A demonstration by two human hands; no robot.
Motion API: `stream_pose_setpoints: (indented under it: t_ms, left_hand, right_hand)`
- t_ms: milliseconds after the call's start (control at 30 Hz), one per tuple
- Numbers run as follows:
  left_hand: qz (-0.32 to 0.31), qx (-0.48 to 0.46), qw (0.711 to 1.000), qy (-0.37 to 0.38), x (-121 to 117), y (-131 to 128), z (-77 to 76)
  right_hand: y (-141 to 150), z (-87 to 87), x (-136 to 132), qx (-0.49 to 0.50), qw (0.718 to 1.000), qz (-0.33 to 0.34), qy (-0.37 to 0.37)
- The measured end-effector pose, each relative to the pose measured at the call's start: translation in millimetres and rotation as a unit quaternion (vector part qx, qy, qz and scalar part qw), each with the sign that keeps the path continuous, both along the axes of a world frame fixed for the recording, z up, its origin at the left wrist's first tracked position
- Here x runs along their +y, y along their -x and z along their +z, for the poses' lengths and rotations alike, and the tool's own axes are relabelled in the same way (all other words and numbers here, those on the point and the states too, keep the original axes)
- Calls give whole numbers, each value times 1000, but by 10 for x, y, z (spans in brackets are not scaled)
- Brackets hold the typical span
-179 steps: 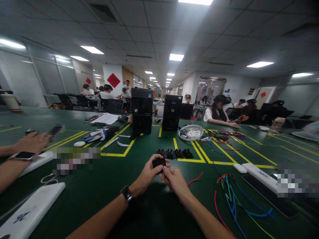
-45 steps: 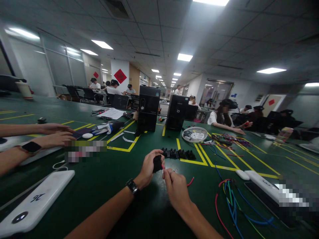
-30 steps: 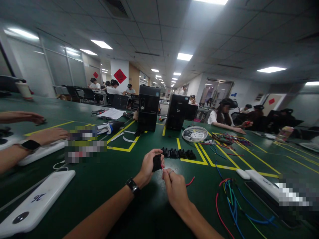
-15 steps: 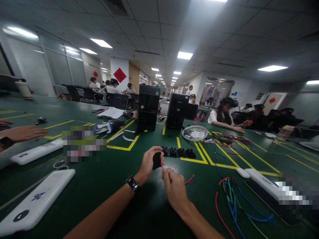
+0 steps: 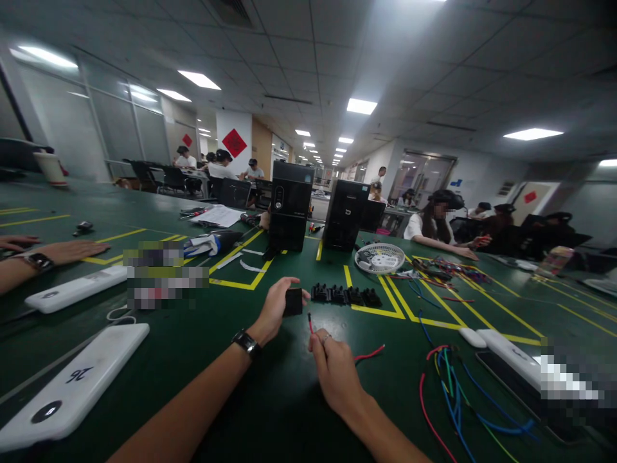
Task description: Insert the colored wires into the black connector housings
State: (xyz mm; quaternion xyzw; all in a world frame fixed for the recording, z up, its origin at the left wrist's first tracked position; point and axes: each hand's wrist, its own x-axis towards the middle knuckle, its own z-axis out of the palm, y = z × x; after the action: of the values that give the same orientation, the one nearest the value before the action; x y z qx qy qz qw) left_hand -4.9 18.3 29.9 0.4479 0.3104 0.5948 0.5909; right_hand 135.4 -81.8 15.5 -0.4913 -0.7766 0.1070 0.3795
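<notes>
we look through one camera worn on the head, facing forward and down across the table point(image 5: 216, 315). we see from behind and above the left hand point(image 5: 274, 315) and the right hand point(image 5: 335, 363), which are near us, with the forearms point(image 5: 193, 411) running in from the near side. the towers point(image 5: 290, 212) stand farther out, and past them we look far back under the ceiling point(image 5: 313, 38). our view is wide, reaching from the glass wall point(image 5: 108, 138) at left past the doors point(image 5: 424, 175) at far right.
</notes>
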Motion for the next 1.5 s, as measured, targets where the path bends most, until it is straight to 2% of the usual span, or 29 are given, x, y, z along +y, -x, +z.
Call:
stream_pose_setpoints:
  t_ms: [167,300,433,533,667,800,867,1000,1067,1200,1267,1333,1400,1433,1500]
  left_hand:
    - [22,229,973,-12,143,83,-242]
    - [92,342,933,-56,315,98,-312]
    - [142,396,904,-72,489,136,-312]
    - [140,443,882,-82,564,187,-313]
    - [104,492,858,-107,588,297,-268]
    - [80,510,846,-132,529,425,-165]
    - [41,523,836,-162,474,482,-123]
    - [-59,595,768,-230,413,612,-128]
    - [-44,623,744,-238,450,711,-177]
    - [36,662,714,-224,622,956,-297]
    - [80,668,703,-229,675,1022,-303]
    - [111,638,719,-252,644,972,-234]
    - [87,564,773,-277,499,774,-102]
    - [45,512,811,-280,385,626,-28]
    - [-91,400,880,-241,99,275,95]
  right_hand:
    - [-2,74,-32,38,998,49,28]
    - [-3,85,-28,42,997,49,34]
    - [-27,64,8,36,998,38,36]
    - [-40,48,35,24,998,35,38]
    - [-44,33,52,4,999,31,43]
    - [-49,32,51,-8,998,35,51]
    - [-52,38,48,-11,998,35,46]
    - [-60,53,45,-12,998,38,46]
    - [-64,57,47,-8,998,47,52]
    - [-67,56,49,13,996,56,65]
    - [-59,62,46,44,994,59,82]
    - [-44,86,43,102,988,68,97]
    - [-30,134,46,197,970,94,104]
    - [-28,166,50,255,955,111,107]
    - [-42,239,64,367,913,140,111]
